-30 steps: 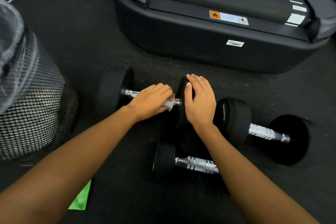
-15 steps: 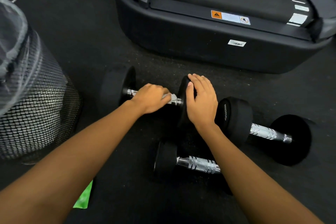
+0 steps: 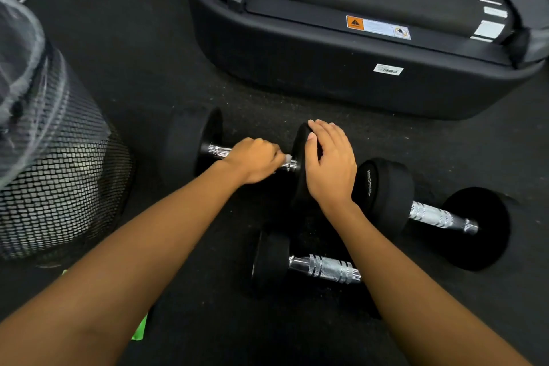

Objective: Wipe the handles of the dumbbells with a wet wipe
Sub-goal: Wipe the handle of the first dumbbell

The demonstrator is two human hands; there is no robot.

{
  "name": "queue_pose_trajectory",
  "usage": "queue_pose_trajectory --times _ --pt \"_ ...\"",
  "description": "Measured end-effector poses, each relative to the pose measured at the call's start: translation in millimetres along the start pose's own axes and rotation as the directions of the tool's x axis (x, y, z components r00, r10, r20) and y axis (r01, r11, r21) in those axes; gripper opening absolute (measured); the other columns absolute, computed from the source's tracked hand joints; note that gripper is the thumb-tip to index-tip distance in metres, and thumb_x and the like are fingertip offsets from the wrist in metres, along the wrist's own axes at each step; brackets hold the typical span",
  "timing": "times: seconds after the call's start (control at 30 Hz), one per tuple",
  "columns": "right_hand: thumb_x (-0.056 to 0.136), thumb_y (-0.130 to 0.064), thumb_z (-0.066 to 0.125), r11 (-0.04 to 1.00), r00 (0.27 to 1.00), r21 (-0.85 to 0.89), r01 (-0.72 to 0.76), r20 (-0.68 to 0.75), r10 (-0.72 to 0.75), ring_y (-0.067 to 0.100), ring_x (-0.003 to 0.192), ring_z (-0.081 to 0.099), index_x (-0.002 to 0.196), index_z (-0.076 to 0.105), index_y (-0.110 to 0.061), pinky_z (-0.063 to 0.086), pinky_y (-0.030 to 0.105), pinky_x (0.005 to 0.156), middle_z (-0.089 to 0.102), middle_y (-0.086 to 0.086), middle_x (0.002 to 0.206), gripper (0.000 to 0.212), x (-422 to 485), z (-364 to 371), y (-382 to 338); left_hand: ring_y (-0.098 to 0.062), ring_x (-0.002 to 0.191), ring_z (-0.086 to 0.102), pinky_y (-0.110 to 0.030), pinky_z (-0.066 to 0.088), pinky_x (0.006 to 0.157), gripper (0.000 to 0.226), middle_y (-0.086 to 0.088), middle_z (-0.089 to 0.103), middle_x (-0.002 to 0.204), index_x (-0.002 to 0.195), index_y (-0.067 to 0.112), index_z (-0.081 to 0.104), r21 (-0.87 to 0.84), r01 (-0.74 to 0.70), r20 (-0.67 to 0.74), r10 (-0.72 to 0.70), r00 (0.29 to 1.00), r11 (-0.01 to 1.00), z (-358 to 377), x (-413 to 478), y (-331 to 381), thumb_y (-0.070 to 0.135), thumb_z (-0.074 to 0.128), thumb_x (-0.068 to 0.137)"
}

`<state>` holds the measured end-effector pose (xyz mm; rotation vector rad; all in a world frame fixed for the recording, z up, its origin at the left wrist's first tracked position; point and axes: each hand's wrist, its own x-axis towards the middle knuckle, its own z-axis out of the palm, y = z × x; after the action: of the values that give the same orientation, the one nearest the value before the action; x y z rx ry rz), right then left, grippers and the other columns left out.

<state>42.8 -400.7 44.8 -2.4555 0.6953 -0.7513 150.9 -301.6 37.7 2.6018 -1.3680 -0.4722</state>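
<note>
wiping is under way on the far dumbbell (image 3: pixel 190 142): the person's left hand (image 3: pixel 255 160) is curled round its chrome handle (image 3: pixel 218 151), the wet wipe (image 3: pixel 287 157) showing white at the fingertips. the right hand (image 3: pixel 331 163) lies flat, fingers straight, on the inner weight head (image 3: pixel 298 184), seemingly steadying it. the near dumbbell (image 3: pixel 323 268) and right dumbbell (image 3: pixel 436 215) wait on the floor. the next move likely calls for sliding the wipe along the bare stretch of handle.

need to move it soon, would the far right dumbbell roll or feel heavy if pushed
The black round-ended dumbbell with the chrome handle would probably roll: its ends look circular. It is likely heavy for its size, looking solid. Its ridged handle should resist slipping.
</note>
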Motion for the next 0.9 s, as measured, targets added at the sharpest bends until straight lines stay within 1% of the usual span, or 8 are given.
queue_pose_trajectory --times 0.1,0.17,0.37,0.47,0.57,0.63,0.73,0.9 --pt "0.091 -0.039 0.026 1.0 1.0 -0.001 -0.001 -0.009 0.001 0.018 0.131 0.041 0.125 0.058 -0.015 0.024 0.027 0.109 0.058 0.0 0.13 0.052 -0.6 -0.5 0.0 -0.027 0.098 0.059 -0.038 0.042 0.088 0.031 -0.01 0.064 0.105 0.102 0.011 0.061 -0.049 -0.158 -0.071 0.154 0.985 0.986 5.8 -5.3 3.2 0.026 0.035 0.096" --pt "0.092 -0.039 0.027 1.0 1.0 -0.006 0.003 -0.01 -0.003 0.018 0.131 0.041 0.125 0.058 -0.015 0.024 0.027 0.109 0.058 0.001 0.13 0.052 -1.4 -0.8 -0.3 -0.024 0.104 0.058 -0.038 0.04 0.094 0.032 -0.007 0.063 0.111 0.111 0.012 0.06 -0.079 -0.181 -0.076 0.175 0.982 0.98 5.6 -9.0 -7.1 0.026 0.036 0.096" --pt "0.092 -0.038 0.028 1.0 1.0 -0.006 0.009 -0.018 -0.01 0.018 0.13 0.042 0.124 0.059 -0.015 0.026 0.028 0.109 0.058 0.001 0.129 0.05 -0.7 0.2 0.8 -0.029 0.098 0.058 -0.037 0.038 0.083 0.039 -0.012 0.064 0.106 0.102 0.01 0.061 0.061 0.009 0.003 -0.009 1.0 0.998 -3.4 -1.9 -5.6 0.032 0.029 0.098" --pt "0.092 -0.039 0.026 1.0 1.0 -0.005 -0.001 -0.007 0.001 0.017 0.131 0.041 0.125 0.058 -0.015 0.023 0.026 0.109 0.058 0.0 0.13 0.052 0.5 0.3 1.3 -0.028 0.099 0.058 -0.037 0.04 0.085 0.034 -0.011 0.064 0.108 0.102 0.01 0.059 0.005 -0.08 -0.033 0.08 0.996 0.997 1.4 -1.6 4.5 0.029 0.032 0.098" --pt "0.092 -0.038 0.027 1.0 1.0 0.001 -0.001 -0.011 0.001 0.017 0.13 0.042 0.124 0.059 -0.015 0.024 0.025 0.109 0.058 0.0 0.129 0.051 -0.1 -0.2 0.6 -0.022 0.11 0.054 -0.035 0.038 0.097 0.034 -0.006 0.06 0.119 0.12 0.012 0.055 -0.104 -0.191 -0.095 0.181 0.979 0.976 8.1 -11.1 -4.0 0.031 0.041 0.096" --pt "0.092 -0.037 0.029 1.0 1.0 -0.003 0.006 -0.021 -0.006 0.018 0.13 0.043 0.123 0.06 -0.014 0.027 0.027 0.108 0.059 0.001 0.128 0.05 -1.3 -0.5 0.0 -0.017 0.116 0.049 -0.03 0.033 0.102 0.041 -0.003 0.056 0.125 0.128 0.013 0.051 -0.09 -0.23 -0.152 0.215 0.965 0.969 11.4 -16.7 -12.8 0.036 0.048 0.094" --pt "0.092 -0.036 0.03 1.0 1.0 -0.004 0.008 -0.023 -0.008 0.018 0.129 0.044 0.123 0.06 -0.013 0.029 0.03 0.109 0.059 0.002 0.128 0.049 -1.8 -1.0 -0.5 -0.017 0.114 0.048 -0.028 0.033 0.1 0.04 -0.003 0.055 0.122 0.123 0.011 0.052 -0.039 -0.247 -0.227 0.232 0.946 0.968 14.7 -20.1 -9.9 0.033 0.056 0.09" --pt "0.093 -0.035 0.03 1.0 1.0 -0.002 0.011 -0.013 -0.011 0.018 0.129 0.043 0.124 0.059 -0.013 0.029 0.031 0.11 0.059 0.002 0.128 0.048 -0.3 -2.1 -0.6 -0.024 0.106 0.053 -0.034 0.045 0.091 0.035 -0.01 0.057 0.115 0.113 0.004 0.056 0.024 -0.317 -0.3 0.309 0.902 0.948 18.8 -22.7 1.3 0.013 0.066 0.081"
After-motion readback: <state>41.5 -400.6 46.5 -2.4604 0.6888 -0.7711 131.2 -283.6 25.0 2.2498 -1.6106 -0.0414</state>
